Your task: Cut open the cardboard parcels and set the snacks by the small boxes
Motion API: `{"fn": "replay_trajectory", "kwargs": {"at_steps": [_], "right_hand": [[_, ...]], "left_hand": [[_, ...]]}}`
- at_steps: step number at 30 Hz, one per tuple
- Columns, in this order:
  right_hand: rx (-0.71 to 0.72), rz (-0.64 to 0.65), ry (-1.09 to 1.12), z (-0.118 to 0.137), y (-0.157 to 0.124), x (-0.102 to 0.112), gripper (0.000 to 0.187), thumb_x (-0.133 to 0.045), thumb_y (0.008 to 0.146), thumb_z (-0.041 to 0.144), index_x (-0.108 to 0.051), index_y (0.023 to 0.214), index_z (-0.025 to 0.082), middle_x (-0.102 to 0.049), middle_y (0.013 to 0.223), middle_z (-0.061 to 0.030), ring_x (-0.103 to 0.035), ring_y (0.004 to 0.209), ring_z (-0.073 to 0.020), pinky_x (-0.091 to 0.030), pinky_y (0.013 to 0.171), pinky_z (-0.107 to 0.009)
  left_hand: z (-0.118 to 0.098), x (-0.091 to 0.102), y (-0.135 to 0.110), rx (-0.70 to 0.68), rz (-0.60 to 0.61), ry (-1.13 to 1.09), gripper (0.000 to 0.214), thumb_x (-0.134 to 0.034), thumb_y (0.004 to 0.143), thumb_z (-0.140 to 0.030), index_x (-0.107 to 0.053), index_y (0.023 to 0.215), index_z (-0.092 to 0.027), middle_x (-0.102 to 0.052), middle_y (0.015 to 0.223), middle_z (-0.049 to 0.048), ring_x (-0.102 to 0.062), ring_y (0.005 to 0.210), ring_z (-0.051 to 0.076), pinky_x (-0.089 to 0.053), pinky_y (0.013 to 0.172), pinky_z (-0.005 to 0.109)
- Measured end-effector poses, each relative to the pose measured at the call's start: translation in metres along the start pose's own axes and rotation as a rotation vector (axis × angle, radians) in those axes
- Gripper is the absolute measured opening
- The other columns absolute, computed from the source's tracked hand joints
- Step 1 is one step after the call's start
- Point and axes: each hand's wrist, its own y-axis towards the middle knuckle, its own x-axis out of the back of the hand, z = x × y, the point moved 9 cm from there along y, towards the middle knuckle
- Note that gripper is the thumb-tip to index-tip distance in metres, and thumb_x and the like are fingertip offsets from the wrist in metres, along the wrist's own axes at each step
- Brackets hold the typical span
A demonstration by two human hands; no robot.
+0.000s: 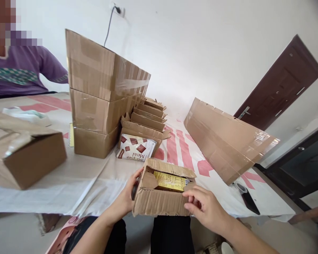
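Note:
A small open cardboard box (161, 203) is in front of me at the table's near edge, its long flaps raised. Inside it lies a yellow printed packet (170, 180). My left hand (129, 194) grips the box's left end, its fingertips partly hidden behind the cardboard. At the right end, my right hand (205, 208) has its fingers curled, with thumb and index finger at the edge of a flap. Just beyond the box, a white pouch with dark red squares (136, 147) leans against a row of open cardboard boxes (145, 121).
Stacked taped boxes (91, 95) rise at the left centre. Another box (39, 158) sits at far left, near a person in a purple shirt (23, 67). To the right stand a large cardboard piece (225, 137), a tape roll (240, 187) and a dark phone-like slab (250, 203).

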Motion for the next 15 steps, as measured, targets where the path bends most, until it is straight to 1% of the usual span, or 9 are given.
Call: {"fn": "replay_trajectory", "kwargs": {"at_steps": [2,3,5,7,9,10,12,14,15], "right_hand": [[0.035,-0.005,-0.096,0.006,0.000,-0.002,0.019,-0.059,0.084,0.022,-0.064,0.103,0.023,-0.060,0.082,-0.0012,-0.056,0.062,-0.0125,-0.049,0.059,-0.026],[0.043,-0.010,-0.117,0.008,0.000,-0.002,0.019,-0.060,0.083,0.020,-0.064,0.102,0.023,-0.059,0.080,-0.0006,-0.057,0.063,-0.0125,-0.049,0.060,-0.026],[0.044,-0.017,-0.132,0.010,0.002,-0.001,0.018,-0.060,0.082,0.017,-0.064,0.099,0.023,-0.059,0.079,-0.0003,-0.058,0.067,-0.0134,-0.049,0.062,-0.026],[0.030,-0.012,-0.138,0.011,0.006,0.001,0.015,-0.060,0.082,0.016,-0.065,0.095,0.022,-0.061,0.080,-0.0007,-0.059,0.069,-0.0139,-0.049,0.063,-0.026],[0.012,0.007,-0.143,0.012,0.010,0.003,0.012,-0.061,0.082,0.016,-0.066,0.091,0.022,-0.063,0.078,-0.0006,-0.059,0.069,-0.0143,-0.049,0.064,-0.026],[0.008,0.018,-0.144,0.012,0.012,0.004,0.010,-0.061,0.082,0.017,-0.066,0.088,0.022,-0.063,0.076,-0.0003,-0.060,0.069,-0.0146,-0.048,0.065,-0.027],[0.007,0.005,-0.141,0.013,0.017,0.009,0.008,-0.061,0.083,0.017,-0.067,0.082,0.023,-0.063,0.072,0.0003,-0.060,0.066,-0.0146,-0.048,0.063,-0.026],[0.022,-0.080,-0.142,0.012,0.025,0.021,0.008,-0.060,0.083,0.018,-0.067,0.081,0.023,-0.063,0.075,-0.0004,-0.060,0.068,-0.0151,-0.048,0.063,-0.027],[0.030,-0.135,-0.145,0.010,0.029,0.027,0.009,-0.061,0.082,0.017,-0.067,0.083,0.023,-0.064,0.079,-0.0014,-0.061,0.072,-0.0157,-0.050,0.066,-0.028]], "left_hand": [[0.002,-0.001,-0.002,-0.018,0.047,-0.047,0.099,-0.072,0.073,-0.049,-0.016,0.152,-0.030,-0.020,0.159,0.0093,-0.022,0.144,0.037,-0.024,0.116,0.054],[0.003,0.000,-0.003,-0.035,0.053,-0.084,0.093,-0.066,0.077,-0.054,-0.015,0.152,-0.030,-0.017,0.160,0.0076,-0.017,0.145,0.037,-0.021,0.117,0.055],[0.002,0.005,-0.005,-0.089,0.020,-0.159,0.085,-0.051,0.082,-0.065,-0.015,0.152,-0.032,-0.010,0.162,0.0035,-0.005,0.148,0.035,-0.013,0.118,0.056],[-0.003,0.007,-0.008,-0.166,-0.031,-0.199,0.091,-0.043,0.077,-0.079,-0.014,0.151,-0.034,-0.004,0.163,0.0007,0.003,0.148,0.033,-0.006,0.119,0.054],[-0.011,0.002,-0.011,-0.220,-0.041,-0.179,0.105,-0.044,0.068,-0.087,-0.009,0.151,-0.034,-0.002,0.163,0.0021,0.003,0.148,0.034,-0.004,0.119,0.054],[-0.013,-0.001,-0.012,-0.224,-0.046,-0.147,0.108,-0.048,0.067,-0.085,-0.006,0.152,-0.033,-0.002,0.163,0.0042,0.001,0.148,0.035,-0.005,0.119,0.055],[-0.013,-0.005,-0.012,-0.194,-0.071,-0.066,0.104,-0.057,0.074,-0.073,-0.003,0.152,-0.032,-0.006,0.162,0.0085,-0.005,0.147,0.036,-0.010,0.118,0.057],[-0.009,-0.003,-0.011,-0.153,-0.106,0.006,0.097,-0.063,0.079,-0.058,-0.006,0.152,-0.030,-0.013,0.160,0.0116,-0.012,0.146,0.036,-0.013,0.117,0.058],[-0.007,-0.002,-0.010,-0.139,-0.124,0.029,0.095,-0.065,0.080,-0.055,-0.008,0.151,-0.029,-0.017,0.159,0.0129,-0.015,0.146,0.036,-0.014,0.117,0.058]]}}
